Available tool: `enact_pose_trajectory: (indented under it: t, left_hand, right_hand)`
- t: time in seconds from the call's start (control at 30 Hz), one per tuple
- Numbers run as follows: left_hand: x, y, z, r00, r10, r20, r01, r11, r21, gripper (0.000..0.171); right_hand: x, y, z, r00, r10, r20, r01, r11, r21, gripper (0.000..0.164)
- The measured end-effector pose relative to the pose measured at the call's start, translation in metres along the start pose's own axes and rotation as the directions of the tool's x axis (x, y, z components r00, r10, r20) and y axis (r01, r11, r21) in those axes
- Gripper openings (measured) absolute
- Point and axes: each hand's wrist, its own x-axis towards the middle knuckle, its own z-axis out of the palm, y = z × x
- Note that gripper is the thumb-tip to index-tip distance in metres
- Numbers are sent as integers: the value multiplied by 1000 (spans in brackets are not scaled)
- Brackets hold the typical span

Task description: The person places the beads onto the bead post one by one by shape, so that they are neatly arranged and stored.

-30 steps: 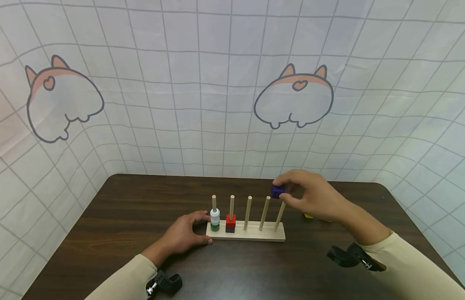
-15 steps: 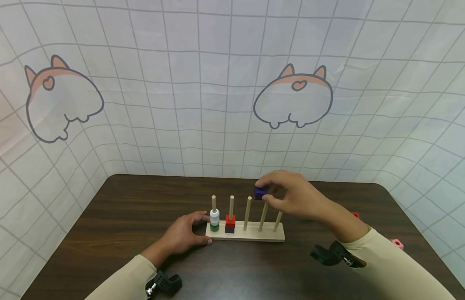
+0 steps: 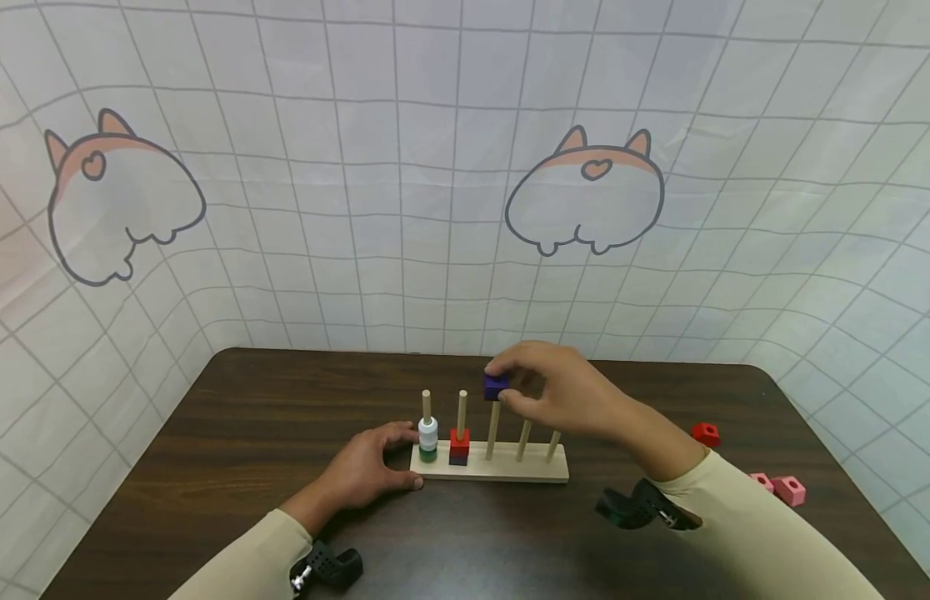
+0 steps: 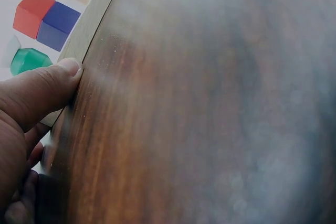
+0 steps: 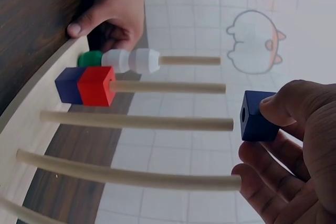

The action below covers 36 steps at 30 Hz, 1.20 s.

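My right hand point(image 3: 566, 390) pinches a dark blue cube bead point(image 5: 259, 121) between thumb and fingers. The bead's hole faces the tip of the middle peg point(image 5: 142, 121), with a small gap between them in the right wrist view. My left hand point(image 3: 360, 471) grips the left end of the wooden peg board point(image 3: 502, 472), thumb on the front edge and fingers behind. The leftmost peg carries a green bead point(image 5: 90, 59) under white beads point(image 3: 428, 432). On the second peg, a red cube bead point(image 5: 96, 86) sits over a blue one point(image 5: 68, 85). The other pegs are bare.
To the right on the dark wooden table point(image 3: 465, 542) lie a red cube bead point(image 3: 706, 433) and pink beads point(image 3: 789, 490), close to my right forearm. A white grid-patterned cloth point(image 3: 405, 250) hangs behind and around the table.
My right hand has carried the blue cube bead leftward, from above the rightmost peg to the middle one. Red and pink beads have come into view behind it. The left hand stays put.
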Motion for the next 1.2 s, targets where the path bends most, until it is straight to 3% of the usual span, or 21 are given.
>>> enact_pose_trajectory:
  t: [0.4,0.9,1.2]
  left_hand:
    - [0,0,-2,1000,-6,-4,6,1000,-3,56]
    - [1,-2,-2,1000,9,7,-9,1000,-6,56]
    - [0,-2,-2,1000,11,6,-11,1000,1,56]
  right_hand:
    - [17,-5,15,1000,11,2,-11,999,38,30]
    - [22,-13,31,992,130,-11,-128,989,72,28]
    - [21,-17,35,975,220,15,-221,974,57,26]
